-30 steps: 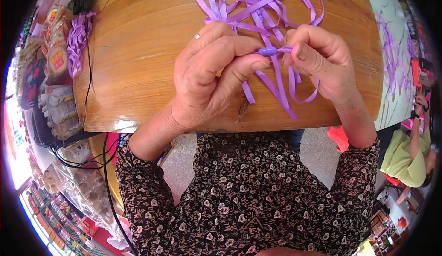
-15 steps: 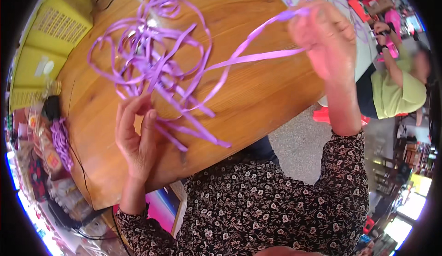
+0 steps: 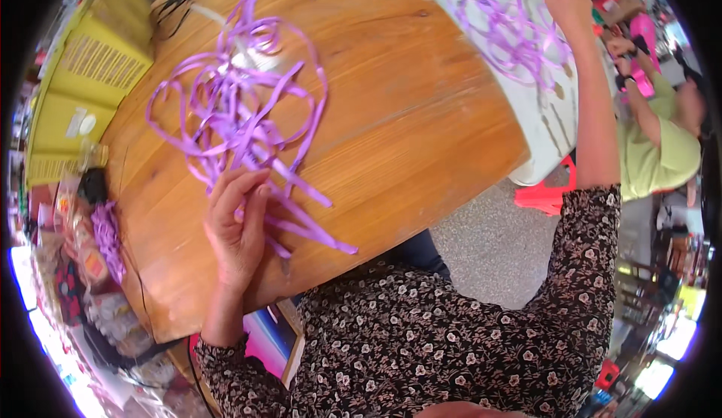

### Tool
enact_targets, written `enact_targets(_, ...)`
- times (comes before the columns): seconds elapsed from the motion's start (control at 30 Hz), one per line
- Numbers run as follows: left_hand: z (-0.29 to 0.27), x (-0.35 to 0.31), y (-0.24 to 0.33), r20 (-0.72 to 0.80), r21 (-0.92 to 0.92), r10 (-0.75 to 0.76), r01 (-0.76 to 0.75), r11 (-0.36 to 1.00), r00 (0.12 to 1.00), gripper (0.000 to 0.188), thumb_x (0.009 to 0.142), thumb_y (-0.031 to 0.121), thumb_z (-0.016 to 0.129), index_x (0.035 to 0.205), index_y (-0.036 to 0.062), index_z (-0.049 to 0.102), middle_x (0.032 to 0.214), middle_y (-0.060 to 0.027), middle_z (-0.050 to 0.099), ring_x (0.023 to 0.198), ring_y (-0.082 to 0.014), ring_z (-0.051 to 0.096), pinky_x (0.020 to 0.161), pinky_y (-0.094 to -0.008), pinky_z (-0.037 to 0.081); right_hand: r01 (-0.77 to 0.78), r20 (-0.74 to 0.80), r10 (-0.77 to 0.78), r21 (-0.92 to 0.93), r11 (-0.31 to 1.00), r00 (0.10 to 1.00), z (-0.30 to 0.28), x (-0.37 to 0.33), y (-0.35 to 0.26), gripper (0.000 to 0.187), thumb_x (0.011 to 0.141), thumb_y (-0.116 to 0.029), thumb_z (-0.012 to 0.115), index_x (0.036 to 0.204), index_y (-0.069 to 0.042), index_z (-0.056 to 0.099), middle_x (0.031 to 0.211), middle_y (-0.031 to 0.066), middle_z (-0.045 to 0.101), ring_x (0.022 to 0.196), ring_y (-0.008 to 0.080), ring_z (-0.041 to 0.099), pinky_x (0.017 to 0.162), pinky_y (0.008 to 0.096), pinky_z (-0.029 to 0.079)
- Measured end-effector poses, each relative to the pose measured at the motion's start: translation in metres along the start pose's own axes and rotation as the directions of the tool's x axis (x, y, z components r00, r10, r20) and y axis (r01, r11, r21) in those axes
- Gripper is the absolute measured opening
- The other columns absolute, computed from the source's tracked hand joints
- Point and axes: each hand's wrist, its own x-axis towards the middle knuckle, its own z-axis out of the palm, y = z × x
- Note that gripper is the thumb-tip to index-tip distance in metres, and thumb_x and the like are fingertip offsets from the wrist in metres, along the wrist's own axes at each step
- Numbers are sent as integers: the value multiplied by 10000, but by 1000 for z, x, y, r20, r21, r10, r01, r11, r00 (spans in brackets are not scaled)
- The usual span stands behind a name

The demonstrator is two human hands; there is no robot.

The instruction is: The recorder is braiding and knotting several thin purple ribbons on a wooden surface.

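In the head view, the purple ribbons (image 3: pixel 226 128) lie as a loose, looped tangle in the upper left of the frame, on the wooden bench (image 3: pixel 406 117). Several cut ends point toward the lower edge, which probably leaves them easy to pick out from the wearer's side. A second heap of purple ribbon (image 3: pixel 504 34) lies at the upper right on the white bench (image 3: pixel 541 132); its separate spot seems to keep it from mixing with the first tangle.

The left hand (image 3: pixel 237 226) rests by the tangle's lower end, wrist near the bench edge. Its fingers are half curled, thumb toward forefinger, with a bit of purple showing between; whether they pinch it, I cannot tell. From there it appears placed to steady the strands.

The right hand (image 3: pixel 564 1) is at the top right, over the far heap, its forearm nearly upright in the frame. Its fingers point down-left beside a strand; their grip is unclear.
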Motion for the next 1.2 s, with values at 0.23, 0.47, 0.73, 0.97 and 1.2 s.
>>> enact_targets(0.23, -18, -6, -16, -123, -124, -75, 60, 990, 990, 98, 808, -31, 590, 897, -12, 626, 813, -56, 584, 723, -109, 528, 679, -217, 421, -231, 280, -24, 835, 499, 960, -24, -35, -157, 175, 834, -130, 607, 974, -28, 630, 948, 74, 629, 851, 180, 600, 756, 258, 456)
enact_targets(0.47, -35, -13, -24, -294, -447, -278, 125, 886, 915, 116, 872, 53, 576, 956, -19, 611, 824, -3, 573, 757, -72, 505, 707, -197, 412, 172, -54, -502, 966, 192, 863, -84, -38, -299, 122, 791, -40, 621, 912, -32, 635, 917, 64, 613, 871, 195, 582, 761, 267, 457)
enact_targets(0.73, -70, -32, -28, -439, -441, -309, 97, 892, 844, 160, 887, 100, 569, 997, -7, 614, 822, 12, 572, 727, -57, 486, 677, -186, 411, 574, -399, -599, 809, 125, 694, -93, -45, -399, 161, 726, -101, 652, 879, -51, 637, 937, 57, 571, 921, 236, 535, 832, 359, 400)
enact_targets(0.97, -73, -41, -29, -418, -334, -149, 0, 942, 896, 219, 870, 46, 569, 1079, -20, 573, 1011, -38, 604, 890, -89, 549, 772, -208, 432, 418, -370, -628, 905, -78, 685, -102, -36, -404, 136, 757, -37, 616, 892, -19, 615, 983, 79, 600, 887, 220, 569, 781, 323, 441)
enact_targets(1.2, -52, -3, -4, -393, -193, 92, -180, 964, 915, 178, 846, 18, 594, 1022, -7, 597, 967, -36, 604, 872, -78, 559, 755, -211, 447, -113, -102, -622, 948, -297, 777, -175, -14, -364, 130, 868, -16, 546, 978, -3, 613, 880, 6, 610, 740, 57, 555, 624, 172, 447)
